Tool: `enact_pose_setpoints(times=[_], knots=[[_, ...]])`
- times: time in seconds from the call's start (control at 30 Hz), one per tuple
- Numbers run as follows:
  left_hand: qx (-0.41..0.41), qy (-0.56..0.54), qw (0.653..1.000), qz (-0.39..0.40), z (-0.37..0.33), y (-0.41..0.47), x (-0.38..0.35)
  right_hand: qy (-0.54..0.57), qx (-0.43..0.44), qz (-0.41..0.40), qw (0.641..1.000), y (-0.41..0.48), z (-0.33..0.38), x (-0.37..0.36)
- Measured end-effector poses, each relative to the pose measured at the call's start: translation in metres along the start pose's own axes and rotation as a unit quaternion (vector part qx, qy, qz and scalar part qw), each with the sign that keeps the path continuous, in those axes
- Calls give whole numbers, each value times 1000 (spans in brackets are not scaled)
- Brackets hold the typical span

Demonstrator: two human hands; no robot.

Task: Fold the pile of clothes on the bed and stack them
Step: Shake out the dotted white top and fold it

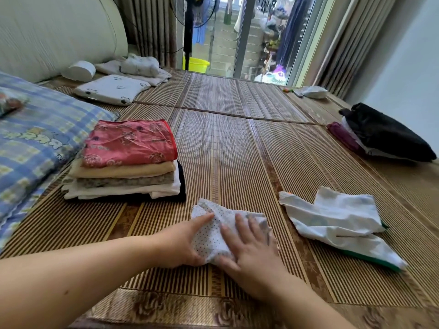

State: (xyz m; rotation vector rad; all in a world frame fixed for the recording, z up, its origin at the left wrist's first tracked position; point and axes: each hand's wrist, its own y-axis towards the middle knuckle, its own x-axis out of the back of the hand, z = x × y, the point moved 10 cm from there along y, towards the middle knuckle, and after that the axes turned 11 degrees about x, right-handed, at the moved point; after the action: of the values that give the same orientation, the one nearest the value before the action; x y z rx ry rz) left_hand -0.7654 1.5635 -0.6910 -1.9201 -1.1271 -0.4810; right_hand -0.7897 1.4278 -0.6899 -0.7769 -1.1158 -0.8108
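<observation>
Broadly, the bed's bamboo mat (237, 143) is flanked by a plaid pillow (35, 143) at left; a stack of folded clothes (126, 162) lies beside it, a white green-trimmed garment (337, 224) at right. Between them, a polka-dot cloth (209, 241) is gripped at its left edge by the left hand (183, 243) and pressed under the straight, spread fingers (240, 224) of the right hand (254, 250).

White dotted cloth (213, 236), red patterned top garment (129, 143), blue plaid pillow (40, 138).
</observation>
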Motion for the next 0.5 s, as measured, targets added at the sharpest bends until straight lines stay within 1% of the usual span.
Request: enact_pose_setpoints(times=[0.03,0.07,0.1,0.13,0.17,0.2,0.23,0.27,0.3,0.33,0.37,0.4,0.5], knots=[[8,6,1000,9,2,1,-2,-9,-7,48,999,-1,-5,-15],[12,4,1000,19,3,1,-4,-4,-10,71,997,-1,-9,-21],[10,-11,999,29,2,1,-5,19,-10,68,997,-1,-12,-20],[5,-39,999,33,2,1,-5,55,-21,40,997,0,-15,-13],[-1,-70,997,25,1,2,-2,88,-54,-13,995,0,-21,-1],[-8,-100,995,6,0,2,3,105,-115,-73,985,-4,-34,12],[-10,-133,991,-18,1,3,10,115,-189,-114,969,-11,-48,20],[-5,-168,985,-39,3,5,16,125,-262,-113,950,-19,-62,20],[2,-200,978,-53,6,6,20,129,-310,-83,938,-25,-70,15],[9,-223,973,-61,8,8,22,133,-329,-51,934,-26,-72,11],[16,-238,969,-63,10,9,22,141,-327,-41,934,-24,-72,11],[22,-257,964,-58,11,10,21,158,-313,-49,935,-20,-70,15],[31,-300,953,-14,10,12,13,242,-259,-107,929,-10,-61,29]])
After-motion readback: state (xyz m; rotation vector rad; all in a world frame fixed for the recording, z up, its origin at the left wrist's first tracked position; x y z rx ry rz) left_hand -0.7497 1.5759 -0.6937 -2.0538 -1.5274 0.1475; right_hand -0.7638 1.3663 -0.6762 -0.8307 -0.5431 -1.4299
